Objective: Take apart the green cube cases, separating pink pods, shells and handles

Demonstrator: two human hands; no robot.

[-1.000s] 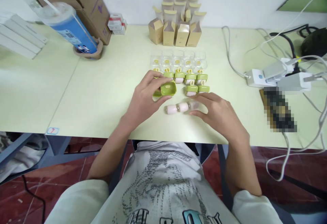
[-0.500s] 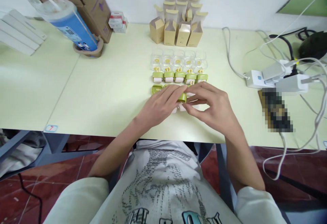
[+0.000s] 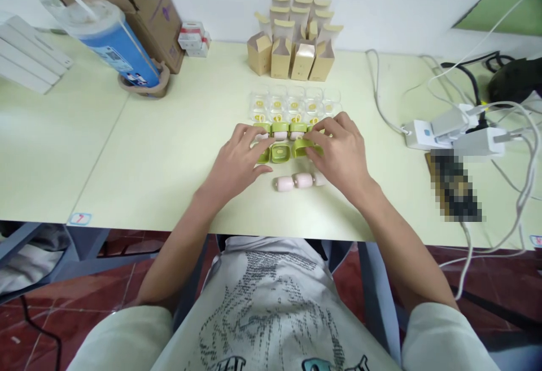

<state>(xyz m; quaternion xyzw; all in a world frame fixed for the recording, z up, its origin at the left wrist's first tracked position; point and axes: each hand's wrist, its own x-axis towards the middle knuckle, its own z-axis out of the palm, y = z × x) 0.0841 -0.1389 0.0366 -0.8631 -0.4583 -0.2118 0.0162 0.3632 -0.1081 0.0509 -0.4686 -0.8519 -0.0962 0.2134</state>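
Note:
My left hand (image 3: 235, 165), fingers apart, hovers at the left end of the green rows. Its fingertips overlap a shallow green cap (image 3: 263, 155); I cannot tell whether they touch it. Beside that, another hollow green cap (image 3: 280, 153) lies open side up. My right hand (image 3: 339, 148) has thumb and fingers round a tilted green cap (image 3: 301, 147), partly hidden by the fingers. Behind runs a row of green-topped pale pink pieces (image 3: 280, 130). Nearer me lie small pink cylinders (image 3: 303, 180), one partly under my right hand.
Clear plastic cups (image 3: 295, 101) with yellow marks stand behind the green row. Several open cardboard boxes (image 3: 281, 60) stand by the wall. A blue drink cup (image 3: 122, 49) is at left, a power strip (image 3: 419, 135) with cables at right, near a pixelated object (image 3: 455, 184).
My hands have moved apart, the left one to the left and its fingers spread. The hollow green caps and the pink cylinders are now more visible between them.

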